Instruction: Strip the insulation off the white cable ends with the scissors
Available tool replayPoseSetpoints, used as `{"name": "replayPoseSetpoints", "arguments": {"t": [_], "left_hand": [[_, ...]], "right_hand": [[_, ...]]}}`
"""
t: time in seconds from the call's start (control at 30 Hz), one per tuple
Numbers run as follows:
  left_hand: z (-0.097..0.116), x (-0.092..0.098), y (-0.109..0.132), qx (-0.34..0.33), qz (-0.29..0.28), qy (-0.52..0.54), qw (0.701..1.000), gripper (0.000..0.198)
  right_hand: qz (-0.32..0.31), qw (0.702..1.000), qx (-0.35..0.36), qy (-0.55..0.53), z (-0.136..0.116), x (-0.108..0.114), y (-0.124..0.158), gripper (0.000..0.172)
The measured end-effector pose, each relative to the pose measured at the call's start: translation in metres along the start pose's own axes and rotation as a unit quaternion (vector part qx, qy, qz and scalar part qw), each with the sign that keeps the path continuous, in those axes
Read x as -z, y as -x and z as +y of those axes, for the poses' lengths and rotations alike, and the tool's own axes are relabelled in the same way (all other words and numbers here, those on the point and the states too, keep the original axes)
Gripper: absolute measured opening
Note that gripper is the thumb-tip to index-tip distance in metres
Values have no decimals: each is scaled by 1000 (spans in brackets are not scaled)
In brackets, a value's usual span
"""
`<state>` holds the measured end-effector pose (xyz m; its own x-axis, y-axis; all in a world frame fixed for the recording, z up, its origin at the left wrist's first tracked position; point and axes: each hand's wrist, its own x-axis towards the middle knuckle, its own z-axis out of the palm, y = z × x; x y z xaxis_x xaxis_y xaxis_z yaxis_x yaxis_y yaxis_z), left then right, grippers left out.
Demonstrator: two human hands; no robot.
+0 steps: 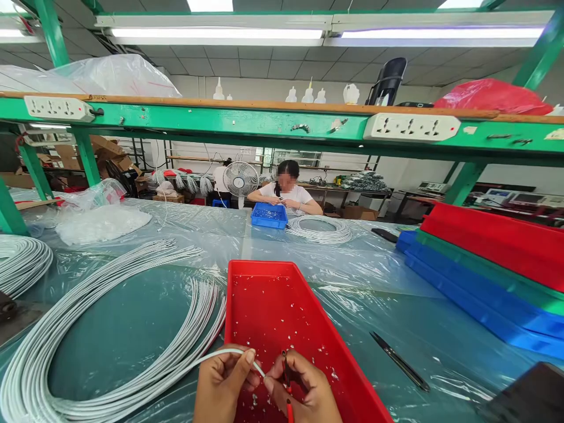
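In the head view, the left hand pinches one thin white round cable above one long red plastic tray, probably so that small white scraps are caught inside. The right hand grasps one red-and-black hand tool, its thumb near the cable's end. Three coils of white cable and one black pointed tweezers lie on the plastic-covered table.

One left hand, one right hand. Between both hands, one cable strand; in the right, one red-handled tool. On the bench: three coils of pale cable, one large red tray, one small blue tray, one pair of tweezers. In the stack, one red tray, one green tray. Farther off, two power strips, one fan, two people.
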<state>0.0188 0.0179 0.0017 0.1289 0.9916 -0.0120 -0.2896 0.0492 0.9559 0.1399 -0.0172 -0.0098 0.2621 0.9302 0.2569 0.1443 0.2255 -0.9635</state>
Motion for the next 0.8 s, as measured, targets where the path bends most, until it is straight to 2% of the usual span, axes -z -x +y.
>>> {"name": "replayPoseSetpoints", "arguments": {"t": [0.17, 0.33, 0.57, 0.8], "left_hand": [[2, 0, 0, 1, -10, -4, 1000, 27], [2, 3, -1, 5, -53, -59, 997, 30], [-4, 3, 1, 2, -64, -94, 993, 34], [-4, -2, 3, -14, -27, -66, 997, 33]], "right_hand": [[-32, 999, -34, -16, -4, 3, -2, 14], [-64, 996, -61, -28, -2, 7, -6, 17], [-83, 992, -87, -45, -5, 10, -9, 19], [-63, 992, -92, -51, -6, 9, -9, 19]]}}
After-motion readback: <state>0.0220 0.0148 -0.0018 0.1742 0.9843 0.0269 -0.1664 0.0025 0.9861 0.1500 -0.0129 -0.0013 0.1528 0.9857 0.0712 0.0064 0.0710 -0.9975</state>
